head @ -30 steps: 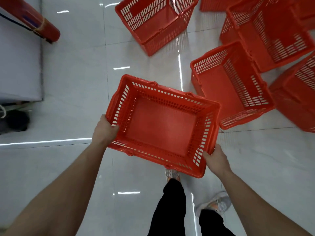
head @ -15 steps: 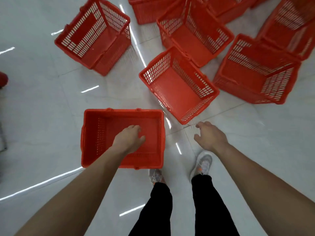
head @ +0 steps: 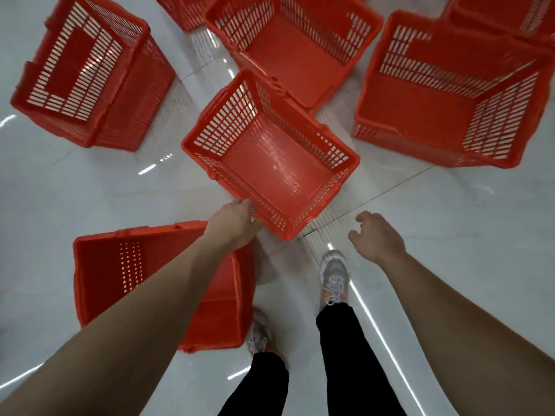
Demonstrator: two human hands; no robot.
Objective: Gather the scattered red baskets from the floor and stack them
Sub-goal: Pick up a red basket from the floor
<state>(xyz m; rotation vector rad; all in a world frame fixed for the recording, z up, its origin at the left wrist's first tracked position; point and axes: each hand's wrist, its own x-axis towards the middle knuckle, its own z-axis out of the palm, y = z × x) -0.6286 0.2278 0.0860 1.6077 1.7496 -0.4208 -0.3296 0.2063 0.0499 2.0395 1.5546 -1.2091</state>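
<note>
My left hand (head: 232,225) grips the near rim of a red basket (head: 270,157) that stands tilted in the middle of the floor. My right hand (head: 374,238) hovers open to the right of that basket's near corner, touching nothing. A second red basket (head: 102,274) sits upright on the floor at the lower left, partly under my left forearm. Several more red baskets lie around: one on its side at the upper left (head: 90,73), one at the top centre (head: 297,46), one at the right (head: 450,94).
The floor (head: 450,235) is glossy white tile with light streaks. My two legs in black trousers and grey sneakers (head: 333,280) stand just below the held basket. More red baskets crowd the top right corner (head: 516,13).
I set the carried basket down at the lower left and let go with both hands. My left hand then moved forward and took the rim of the middle basket. The view stepped closer.
</note>
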